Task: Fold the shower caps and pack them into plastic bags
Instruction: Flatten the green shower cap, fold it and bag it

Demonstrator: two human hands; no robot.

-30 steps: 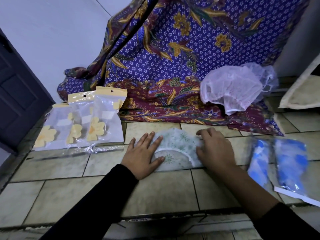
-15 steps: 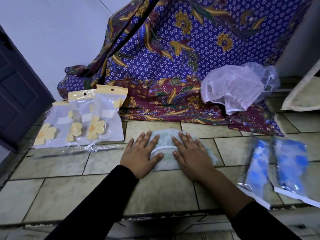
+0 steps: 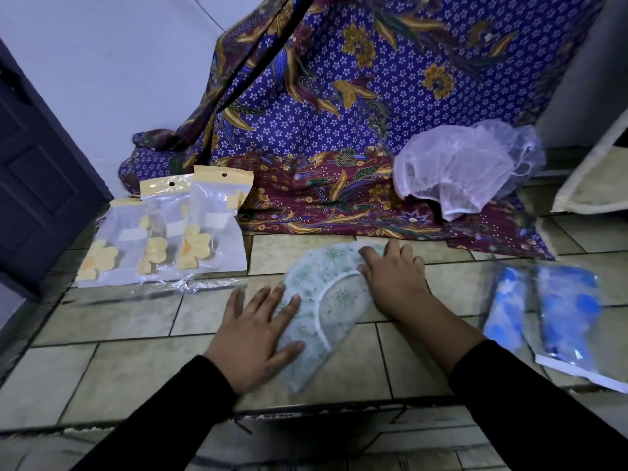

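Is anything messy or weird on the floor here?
Nothing is spilled or broken. Only the white mesh caps lie in a crumpled heap on the batik cloth, not yet folded like the green-patterned cap.

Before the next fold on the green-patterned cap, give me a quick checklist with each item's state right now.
1. Green-patterned cap flat on the tiled floor: ok.
2. Left hand pressing its left edge: ok.
3. Right hand pressing its upper right part: ok.
4. Elastic edge lined up evenly: cannot tell.
5. Empty bag ready: cannot tell; a clear plastic strip lies to the left.
6. Cap narrow enough to bag: not ok, looks wider than the yellow-flower packs.
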